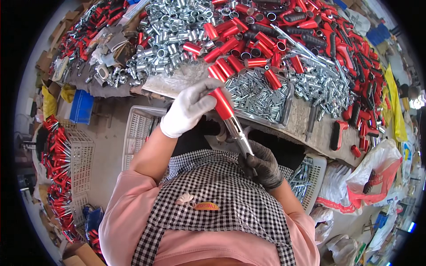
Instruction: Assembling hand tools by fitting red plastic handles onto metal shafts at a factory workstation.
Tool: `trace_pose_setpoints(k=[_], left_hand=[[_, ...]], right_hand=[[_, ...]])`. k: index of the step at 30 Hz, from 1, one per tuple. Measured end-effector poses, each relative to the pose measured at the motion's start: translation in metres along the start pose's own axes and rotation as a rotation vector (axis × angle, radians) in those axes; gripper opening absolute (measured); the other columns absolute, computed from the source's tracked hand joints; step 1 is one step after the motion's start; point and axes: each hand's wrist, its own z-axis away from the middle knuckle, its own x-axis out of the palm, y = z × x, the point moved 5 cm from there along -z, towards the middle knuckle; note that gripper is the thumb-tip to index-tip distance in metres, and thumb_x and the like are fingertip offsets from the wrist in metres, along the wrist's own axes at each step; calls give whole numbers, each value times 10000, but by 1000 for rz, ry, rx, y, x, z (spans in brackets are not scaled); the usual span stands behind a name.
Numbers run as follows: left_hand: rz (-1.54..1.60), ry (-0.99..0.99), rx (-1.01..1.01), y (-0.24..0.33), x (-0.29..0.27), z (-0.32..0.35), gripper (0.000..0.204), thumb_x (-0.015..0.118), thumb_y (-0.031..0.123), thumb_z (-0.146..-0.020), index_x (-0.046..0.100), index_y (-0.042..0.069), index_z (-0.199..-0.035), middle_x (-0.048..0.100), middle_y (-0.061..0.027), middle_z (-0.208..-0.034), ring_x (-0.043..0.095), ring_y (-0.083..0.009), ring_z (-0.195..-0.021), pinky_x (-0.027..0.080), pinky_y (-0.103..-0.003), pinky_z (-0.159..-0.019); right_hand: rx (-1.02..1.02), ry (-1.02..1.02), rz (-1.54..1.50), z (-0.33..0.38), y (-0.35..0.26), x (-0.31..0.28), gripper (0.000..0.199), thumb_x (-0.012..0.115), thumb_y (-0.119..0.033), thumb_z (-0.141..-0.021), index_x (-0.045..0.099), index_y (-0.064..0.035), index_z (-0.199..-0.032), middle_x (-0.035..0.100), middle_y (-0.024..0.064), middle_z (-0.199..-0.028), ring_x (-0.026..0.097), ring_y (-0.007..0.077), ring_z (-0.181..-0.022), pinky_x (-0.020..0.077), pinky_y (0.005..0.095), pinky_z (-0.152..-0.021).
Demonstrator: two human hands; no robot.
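My left hand [190, 106], in a white glove, has its fingers wrapped round a red metal sleeve [223, 105]. The sleeve sits at the upper end of a shiny chrome shaft [237, 132], tilted in front of my apron. My right hand [262, 165], in a dark grey glove, grips the shaft's lower end, and its fingers partly hide that end. More red sleeves [230, 44] lie heaped on the bench just beyond my left hand. A metal tray [287, 106] of small steel pins [253, 95] sits beyond the held piece.
Chrome collars [171, 40] are piled at the far left of the bench, red-and-black handles [339, 48] at the far right. White plastic baskets [133, 133] [316, 177] stand below the bench edge. Red tools fill crates [82, 155] at left; a plastic bag [372, 173] hangs at right.
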Motion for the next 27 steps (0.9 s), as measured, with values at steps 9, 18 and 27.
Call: trace_pose_setpoints(k=[9, 18, 27], left_hand=[[274, -56, -113, -31, 45, 13, 580, 558, 378, -980, 320, 44, -1391, 589, -174, -1104, 639, -306, -1041, 514, -440, -917], [457, 131, -251, -31, 57, 9, 347, 504, 244, -976, 468, -35, -1179, 552, -76, -680, 557, -153, -566, 517, -317, -605], [230, -97, -493, -46, 60, 26, 507, 568, 399, -970, 502, -75, -1137, 491, -34, -619, 507, -116, -518, 486, -267, -521]], right_hand=[[-53, -20, 18, -13, 9, 10, 638, 721, -362, -864, 473, -8, -1333, 530, 33, -687, 451, 94, -499, 352, 212, -473], [-111, 41, 42, -39, 34, 17, 557, 706, -225, -894, 429, -44, -1343, 611, 75, -969, 613, 177, -800, 524, 326, -749], [-85, -23, 740, -29, 12, 0, 499, 733, -147, -873, 489, -18, -1289, 633, 71, -1123, 622, 194, -1032, 496, 379, -938]])
